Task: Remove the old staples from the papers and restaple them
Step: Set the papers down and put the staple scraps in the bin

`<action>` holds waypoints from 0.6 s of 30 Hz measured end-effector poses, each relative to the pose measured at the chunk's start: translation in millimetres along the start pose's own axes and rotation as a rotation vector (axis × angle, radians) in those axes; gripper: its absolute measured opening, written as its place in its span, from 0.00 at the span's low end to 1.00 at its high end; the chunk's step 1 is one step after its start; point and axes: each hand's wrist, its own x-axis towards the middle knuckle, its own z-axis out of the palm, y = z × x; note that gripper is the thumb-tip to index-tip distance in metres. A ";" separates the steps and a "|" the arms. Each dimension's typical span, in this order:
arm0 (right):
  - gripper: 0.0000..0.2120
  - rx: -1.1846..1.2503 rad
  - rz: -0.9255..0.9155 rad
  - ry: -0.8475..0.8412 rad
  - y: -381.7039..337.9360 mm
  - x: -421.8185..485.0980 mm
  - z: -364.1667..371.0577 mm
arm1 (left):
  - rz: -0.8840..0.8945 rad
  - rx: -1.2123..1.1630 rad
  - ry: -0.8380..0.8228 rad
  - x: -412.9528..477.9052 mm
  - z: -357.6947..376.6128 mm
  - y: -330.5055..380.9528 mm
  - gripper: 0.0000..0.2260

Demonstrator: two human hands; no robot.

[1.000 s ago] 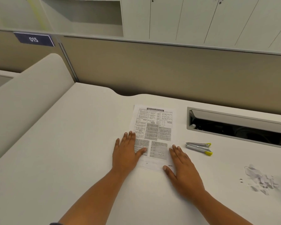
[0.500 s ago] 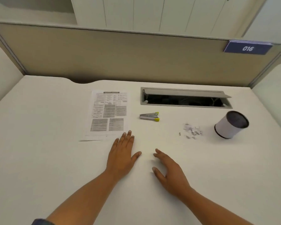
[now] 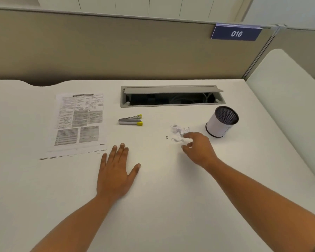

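A stack of printed papers (image 3: pixel 80 122) lies flat on the white desk at the left. A silver stapler with yellow tips (image 3: pixel 130 120) rests to the right of the papers. A small heap of paper scraps and old staples (image 3: pixel 177 132) lies further right. My left hand (image 3: pixel 115 171) rests flat on the desk, fingers spread, just right of the papers' near corner. My right hand (image 3: pixel 198 149) reaches over the near right edge of the scrap heap, its fingers curled and apart, fingertips at the scraps. Neither hand holds anything.
A white cylindrical cup with a dark mesh inside (image 3: pixel 221 121) stands right of the scraps. An open cable tray slot (image 3: pixel 172 96) is cut into the desk (image 3: pixel 171 206) at the back. A beige partition with a "016" sign (image 3: pixel 236 33) closes the far side.
Both hands left the papers. My right hand moved right and forward to the scrap heap; my left hand settled flat beside the papers. The view swung right, showing the cup.
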 end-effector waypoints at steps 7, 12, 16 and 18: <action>0.34 -0.225 0.000 -0.130 -0.7 51.6 -10.1 | -0.023 -0.003 0.012 0.6 1.0 0.3 0.33; 0.31 -0.364 -0.066 -0.242 -1.9 62.9 -3.6 | -0.032 -0.010 0.017 1.4 0.5 0.6 0.32; 0.18 -0.379 -0.145 -0.206 -4.5 61.9 1.0 | -0.041 0.001 0.005 0.4 -1.6 1.6 0.33; 0.15 -0.377 -0.148 -0.197 -6.9 60.8 1.6 | -0.045 -0.006 0.001 1.3 -2.3 1.8 0.33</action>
